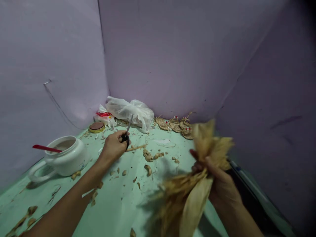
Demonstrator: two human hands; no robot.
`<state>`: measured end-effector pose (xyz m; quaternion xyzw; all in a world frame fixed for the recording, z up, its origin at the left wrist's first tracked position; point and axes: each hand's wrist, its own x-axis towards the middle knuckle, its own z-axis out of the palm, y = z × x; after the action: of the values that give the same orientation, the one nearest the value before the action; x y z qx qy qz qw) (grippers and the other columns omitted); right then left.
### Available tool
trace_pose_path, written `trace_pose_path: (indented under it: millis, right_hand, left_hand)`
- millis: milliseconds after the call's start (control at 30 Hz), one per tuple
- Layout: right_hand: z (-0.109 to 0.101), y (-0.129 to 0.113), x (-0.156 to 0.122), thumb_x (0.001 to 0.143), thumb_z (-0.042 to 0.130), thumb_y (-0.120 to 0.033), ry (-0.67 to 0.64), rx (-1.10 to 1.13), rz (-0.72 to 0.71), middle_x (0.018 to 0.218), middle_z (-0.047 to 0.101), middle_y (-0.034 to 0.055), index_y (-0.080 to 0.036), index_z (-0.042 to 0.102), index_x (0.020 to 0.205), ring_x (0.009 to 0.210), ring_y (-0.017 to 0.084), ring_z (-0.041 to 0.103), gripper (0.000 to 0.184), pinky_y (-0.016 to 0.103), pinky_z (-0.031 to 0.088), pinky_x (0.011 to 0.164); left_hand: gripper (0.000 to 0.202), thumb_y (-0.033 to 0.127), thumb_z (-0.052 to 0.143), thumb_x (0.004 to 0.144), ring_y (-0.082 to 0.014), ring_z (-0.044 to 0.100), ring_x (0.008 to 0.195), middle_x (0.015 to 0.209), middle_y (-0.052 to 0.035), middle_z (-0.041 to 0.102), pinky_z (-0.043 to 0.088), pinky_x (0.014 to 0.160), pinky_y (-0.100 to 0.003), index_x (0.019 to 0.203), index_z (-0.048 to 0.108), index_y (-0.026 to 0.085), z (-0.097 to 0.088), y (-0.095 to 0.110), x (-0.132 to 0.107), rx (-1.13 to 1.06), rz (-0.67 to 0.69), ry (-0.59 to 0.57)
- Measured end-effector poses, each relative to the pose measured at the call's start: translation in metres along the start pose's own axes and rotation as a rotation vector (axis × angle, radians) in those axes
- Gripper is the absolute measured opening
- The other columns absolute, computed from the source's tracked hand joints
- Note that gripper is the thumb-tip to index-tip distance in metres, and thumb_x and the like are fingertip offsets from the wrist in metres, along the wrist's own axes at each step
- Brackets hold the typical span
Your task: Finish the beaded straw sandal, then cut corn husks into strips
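Observation:
My left hand [115,143] is closed around the black handles of a pair of scissors [129,123], whose blades point up and away over the far part of the table. In my right hand [219,182] is a bunch of dried corn husks [191,200], gripped at its narrow middle. Its ends fan out above and below my fingers, and the lower part is blurred by motion. Small husk scraps [148,154] lie on the table between my hands.
On the left of the green table [118,204] stands a white pot [71,158] with a red stick [46,148] in it. A plastic bag [133,110], a round tin [96,127] and several woven husk pieces [175,125] line the back wall.

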<state>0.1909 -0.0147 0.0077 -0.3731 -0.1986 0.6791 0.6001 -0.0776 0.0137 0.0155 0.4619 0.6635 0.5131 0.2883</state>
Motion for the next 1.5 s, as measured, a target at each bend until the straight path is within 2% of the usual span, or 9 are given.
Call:
trace_pose_path:
  millis: [200,400,467,600,833,1067,1267,1400,1500]
  right_hand:
    - [0.008,0.040,-0.009,0.044,0.081,-0.026,-0.007,-0.151,0.226,0.047,0.058,-0.0015,-0.015,0.065,0.066,0.042,0.011,0.053,0.030,0.023,0.047,0.043]
    - [0.009,0.041,-0.011,0.047,0.080,-0.026,0.070,-0.112,0.016,0.048,0.059,-0.0014,-0.014,0.064,0.064,0.043,0.011,0.054,0.026,0.022,0.046,0.044]
    - [0.010,0.039,-0.012,0.048,0.080,-0.025,0.049,-0.129,-0.019,0.048,0.060,-0.0012,-0.014,0.064,0.066,0.043,0.012,0.054,0.027,0.023,0.045,0.043]
    - [0.013,0.040,-0.018,0.052,0.077,-0.021,-0.125,-0.195,0.033,0.057,0.064,0.0010,-0.014,0.067,0.073,0.048,0.012,0.056,0.024,0.023,0.046,0.047]
    - [0.015,0.038,-0.024,0.058,0.074,-0.021,-0.299,-0.191,0.175,0.078,0.070,0.0071,-0.015,0.067,0.093,0.058,0.019,0.063,0.037,0.030,0.050,0.057]
    - [0.006,0.026,-0.012,0.056,0.074,-0.023,-0.210,-0.142,0.354,0.074,0.071,0.0098,-0.010,0.069,0.076,0.065,0.019,0.065,0.024,0.031,0.051,0.068]
    - [0.007,0.039,-0.017,0.055,0.074,-0.017,-0.366,-0.139,0.331,0.076,0.071,0.0074,-0.013,0.068,0.088,0.064,0.020,0.065,0.034,0.033,0.050,0.068]
    - [0.004,0.025,-0.012,0.051,0.074,-0.014,-0.253,-0.192,0.328,0.065,0.069,0.0044,-0.012,0.069,0.082,0.053,0.014,0.060,0.031,0.026,0.049,0.057]
    - [-0.003,0.004,-0.009,0.046,0.075,-0.012,-0.189,-0.159,0.286,0.056,0.063,0.0007,-0.013,0.068,0.073,0.050,0.012,0.056,0.028,0.026,0.050,0.058]
  left_hand:
    - [0.046,0.035,0.070,0.054,-0.0092,0.046,0.036,0.045,0.0034,0.055,0.026,0.028,-0.013,0.090,0.049,0.015,0.036,0.015,-0.047,-0.318,-0.165,-0.409]
    - [0.050,0.038,0.072,0.056,-0.0104,0.053,0.043,0.061,-0.0005,0.061,0.032,0.029,-0.015,0.092,0.044,0.017,0.051,0.014,-0.062,-0.476,-0.266,-0.235]
    - [0.049,0.037,0.072,0.056,-0.0093,0.053,0.044,0.068,-0.0024,0.062,0.031,0.030,-0.014,0.091,0.045,0.016,0.052,0.013,-0.062,-0.504,-0.281,-0.284]
    - [0.044,0.033,0.072,0.055,-0.0098,0.052,0.044,0.058,0.0024,0.057,0.033,0.030,-0.015,0.087,0.049,0.015,0.061,0.021,-0.073,-0.551,-0.243,-0.413]
    - [0.040,0.015,0.068,0.047,-0.0038,0.040,0.034,0.047,0.0082,0.052,0.023,0.029,-0.012,0.082,0.050,0.016,0.064,0.037,-0.078,-0.584,-0.224,-0.289]
    - [0.035,0.012,0.062,0.048,-0.0065,0.042,0.036,0.047,0.0076,0.050,0.027,0.034,-0.015,0.082,0.052,0.017,0.051,0.033,-0.073,-0.400,-0.195,-0.648]
    - [0.040,0.012,0.053,0.063,-0.0193,0.060,0.079,0.086,-0.0032,0.065,0.043,0.070,-0.028,0.102,0.055,0.023,0.071,0.019,-0.095,0.078,0.334,-0.298]
    - [0.040,0.027,0.060,0.066,-0.0204,0.061,0.075,0.085,-0.0026,0.066,0.043,0.066,-0.027,0.106,0.054,0.025,0.044,0.018,-0.062,0.295,0.347,-0.159]
    - [0.037,0.025,0.055,0.068,-0.0253,0.061,0.079,0.088,-0.0055,0.067,0.041,0.064,-0.029,0.105,0.055,0.026,0.013,0.010,-0.022,0.735,0.297,-0.021]
